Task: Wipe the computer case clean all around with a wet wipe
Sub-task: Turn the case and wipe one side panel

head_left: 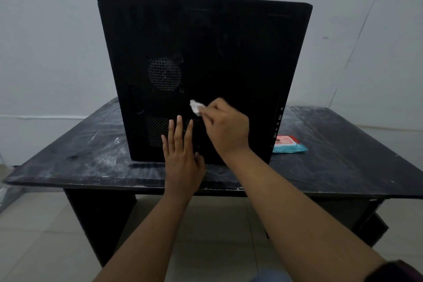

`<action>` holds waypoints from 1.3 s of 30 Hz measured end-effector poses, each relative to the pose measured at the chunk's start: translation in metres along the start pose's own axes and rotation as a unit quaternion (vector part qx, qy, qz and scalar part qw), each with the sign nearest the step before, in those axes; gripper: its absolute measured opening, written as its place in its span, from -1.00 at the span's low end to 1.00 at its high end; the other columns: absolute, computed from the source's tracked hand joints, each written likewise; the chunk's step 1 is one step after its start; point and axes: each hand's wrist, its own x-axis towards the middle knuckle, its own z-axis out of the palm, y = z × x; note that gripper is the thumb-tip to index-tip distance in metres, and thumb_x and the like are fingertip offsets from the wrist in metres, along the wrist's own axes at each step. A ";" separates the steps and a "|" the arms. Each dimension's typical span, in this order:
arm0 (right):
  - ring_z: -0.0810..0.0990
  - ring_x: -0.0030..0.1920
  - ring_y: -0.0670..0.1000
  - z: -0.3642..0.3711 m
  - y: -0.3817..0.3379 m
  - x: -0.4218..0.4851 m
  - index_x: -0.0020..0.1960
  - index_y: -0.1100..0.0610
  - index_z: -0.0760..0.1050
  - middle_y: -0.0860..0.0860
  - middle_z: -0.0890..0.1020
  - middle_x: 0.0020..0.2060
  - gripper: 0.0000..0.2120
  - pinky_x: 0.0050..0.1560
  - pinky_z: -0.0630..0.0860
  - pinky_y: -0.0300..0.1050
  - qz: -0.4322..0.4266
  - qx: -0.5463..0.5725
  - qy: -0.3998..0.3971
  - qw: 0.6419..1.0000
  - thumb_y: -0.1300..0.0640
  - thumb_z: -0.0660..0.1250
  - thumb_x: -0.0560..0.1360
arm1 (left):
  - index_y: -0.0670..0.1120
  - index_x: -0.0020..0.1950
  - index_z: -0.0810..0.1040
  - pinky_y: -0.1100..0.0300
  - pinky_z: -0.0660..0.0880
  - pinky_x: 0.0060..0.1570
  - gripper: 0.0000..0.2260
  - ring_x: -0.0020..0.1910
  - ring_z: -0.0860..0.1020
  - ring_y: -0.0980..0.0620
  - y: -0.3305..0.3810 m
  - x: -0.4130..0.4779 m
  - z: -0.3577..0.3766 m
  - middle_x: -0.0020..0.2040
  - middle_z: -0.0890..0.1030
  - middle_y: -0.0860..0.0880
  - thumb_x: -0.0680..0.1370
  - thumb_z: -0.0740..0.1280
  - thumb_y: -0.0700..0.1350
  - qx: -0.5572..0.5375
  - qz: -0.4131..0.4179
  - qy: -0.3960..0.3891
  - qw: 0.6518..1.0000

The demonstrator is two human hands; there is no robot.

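Black sheet metal is being faced here: the computer case (206, 71) is standing upright on the scuffed table (80, 158), its broad side panel turned toward the person. A bunched wet wipe (196, 106) is being pinched in the right hand (225, 127) and pressed low on that panel, so most of the unwiped surface is lying above and to either side of it. The left hand (182, 153) is being held open and flat against the lower vent grille (158, 130), grasping nothing. The right hand is judged better placed for upward strokes.

Scuffed black table (91, 155), grey wall (45, 41), tiled floor (34, 236)
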 end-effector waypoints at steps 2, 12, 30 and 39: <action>0.54 -0.36 -0.02 0.007 -0.001 -0.017 0.09 0.02 0.72 -0.05 0.61 -0.13 -0.89 -0.44 0.40 -0.16 -0.057 -0.016 -0.063 0.996 0.08 0.42 0.65 | -0.13 0.74 0.05 -0.31 -0.02 0.66 -0.18 0.74 -0.17 -0.11 0.000 0.000 0.001 0.76 -0.09 -0.08 0.56 0.38 -0.29 -0.015 -0.009 0.001 1.000; 0.57 -0.31 0.04 -0.016 0.053 -0.072 0.04 0.05 0.64 0.00 0.61 -0.08 -0.98 -0.42 0.35 -0.12 -0.060 -0.103 -0.104 0.987 0.13 0.43 0.63 | -0.01 0.70 0.27 -0.33 0.05 0.64 -0.29 0.74 -0.08 -0.17 0.000 -0.001 -0.002 0.74 0.06 -0.13 0.58 0.36 -0.32 0.028 0.057 0.004 0.998; 0.61 -0.22 0.07 -0.074 0.100 -0.073 0.03 0.05 0.60 -0.05 0.64 -0.07 -0.92 -0.32 0.51 -0.03 0.256 -0.012 0.026 0.966 0.08 0.37 0.67 | -0.06 0.70 0.27 -0.37 -0.01 0.64 -0.30 0.73 -0.02 -0.19 0.082 0.013 0.029 0.74 0.08 -0.13 0.59 0.44 -0.05 0.014 0.156 -0.022 0.987; 0.56 -0.34 0.03 -0.082 0.115 -0.056 -0.02 0.07 0.62 -0.05 0.64 -0.15 -0.92 -0.33 0.25 -0.19 0.193 -0.047 0.044 0.979 0.11 0.42 0.64 | -0.04 0.75 0.11 -0.34 -0.04 0.65 -0.17 0.74 -0.11 -0.17 0.076 0.006 0.050 0.76 -0.04 -0.07 0.59 0.45 0.09 0.038 0.143 -0.059 0.987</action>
